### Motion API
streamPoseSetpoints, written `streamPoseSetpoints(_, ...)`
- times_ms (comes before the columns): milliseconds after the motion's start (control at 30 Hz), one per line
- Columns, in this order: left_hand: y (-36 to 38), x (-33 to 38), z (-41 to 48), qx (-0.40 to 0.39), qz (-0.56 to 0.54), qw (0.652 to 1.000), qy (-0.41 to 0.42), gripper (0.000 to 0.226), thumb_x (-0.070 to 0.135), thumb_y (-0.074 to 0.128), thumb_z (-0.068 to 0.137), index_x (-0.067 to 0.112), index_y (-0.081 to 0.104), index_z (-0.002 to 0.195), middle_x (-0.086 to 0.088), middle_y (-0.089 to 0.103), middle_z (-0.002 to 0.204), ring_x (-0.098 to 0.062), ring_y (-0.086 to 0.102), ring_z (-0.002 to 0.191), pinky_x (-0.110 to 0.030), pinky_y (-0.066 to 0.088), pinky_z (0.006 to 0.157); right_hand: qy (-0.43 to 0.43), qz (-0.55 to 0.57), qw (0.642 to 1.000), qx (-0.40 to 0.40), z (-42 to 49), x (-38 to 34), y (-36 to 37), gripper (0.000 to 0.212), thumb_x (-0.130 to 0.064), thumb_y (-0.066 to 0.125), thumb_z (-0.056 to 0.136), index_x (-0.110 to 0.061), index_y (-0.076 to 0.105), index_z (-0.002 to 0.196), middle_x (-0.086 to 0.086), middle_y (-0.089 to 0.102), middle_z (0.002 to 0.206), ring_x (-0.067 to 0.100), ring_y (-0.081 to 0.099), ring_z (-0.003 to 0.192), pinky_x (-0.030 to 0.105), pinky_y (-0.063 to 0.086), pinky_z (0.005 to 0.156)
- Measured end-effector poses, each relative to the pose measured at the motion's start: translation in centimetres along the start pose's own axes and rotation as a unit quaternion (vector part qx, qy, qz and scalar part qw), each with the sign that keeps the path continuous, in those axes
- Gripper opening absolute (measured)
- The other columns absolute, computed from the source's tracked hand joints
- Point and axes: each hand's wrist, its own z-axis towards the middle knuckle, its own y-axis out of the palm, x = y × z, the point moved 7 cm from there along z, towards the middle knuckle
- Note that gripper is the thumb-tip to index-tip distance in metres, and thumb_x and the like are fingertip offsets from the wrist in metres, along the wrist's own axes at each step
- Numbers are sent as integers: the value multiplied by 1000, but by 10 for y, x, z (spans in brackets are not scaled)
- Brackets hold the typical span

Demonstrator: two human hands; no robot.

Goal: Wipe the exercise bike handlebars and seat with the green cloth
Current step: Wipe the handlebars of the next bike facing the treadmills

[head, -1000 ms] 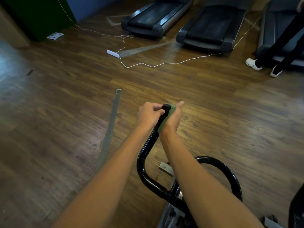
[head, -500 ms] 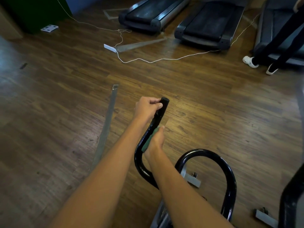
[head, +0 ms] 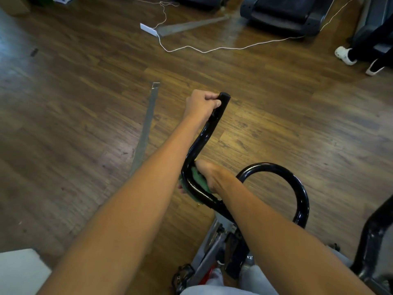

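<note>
The left hand [head: 202, 105] clenched the handlebar [head: 201, 143] tip to steady it, while the right hand [head: 209, 173] grasped the green cloth [head: 198, 179] around the bend, wiping.

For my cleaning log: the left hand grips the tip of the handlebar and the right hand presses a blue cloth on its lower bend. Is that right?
Not quite: the cloth is green, not blue, as the head view shows. The left hand does grip the handlebar tip, and the right hand presses the cloth on its lower bend.

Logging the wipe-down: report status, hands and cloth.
Left hand grips the black tubular handlebar near its tip. Right hand presses the green cloth at its lower bend. Nothing in the way.
</note>
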Motion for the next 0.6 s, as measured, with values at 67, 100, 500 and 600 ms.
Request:
streamPoseSetpoints(67,0,1,-2,-3,3,1000,1,31,13,71,90,14,69,121,-9,70,120,-23,65,111,-44,54,98,16,-19,1000,-11,3,7,1,48,-29,39,103,-1,71,82,15,69,71,27,65,61,37,55,63)
streamPoseSetpoints(100,0,2,-2,-3,6,1000,3,31,13,70,90,14,69,122,-9,70,120,-23,66,111,-43,54,98,28,-42,999,-15,1,12,0,44,-28,41,102,-1,71,85,14,69,71,25,65,60,35,54,61)
streamPoseSetpoints(500,-4,4,5,10,37,999,16,23,16,76,84,24,77,106,-5,75,108,-19,69,101,-40,56,92,-261,404,877,-2,0,-110,-62,47,-49,46,94,-15,68,70,5,60,78,21,57,71,33,46,71)
streamPoseSetpoints(600,-6,3,9,38,76,996,26,24,31,82,73,50,66,75,-1,64,115,-26,60,113,-50,54,91,-304,384,872,-6,-12,-138,-77,45,-52,49,92,-15,71,79,7,63,79,23,58,70,34,43,67)
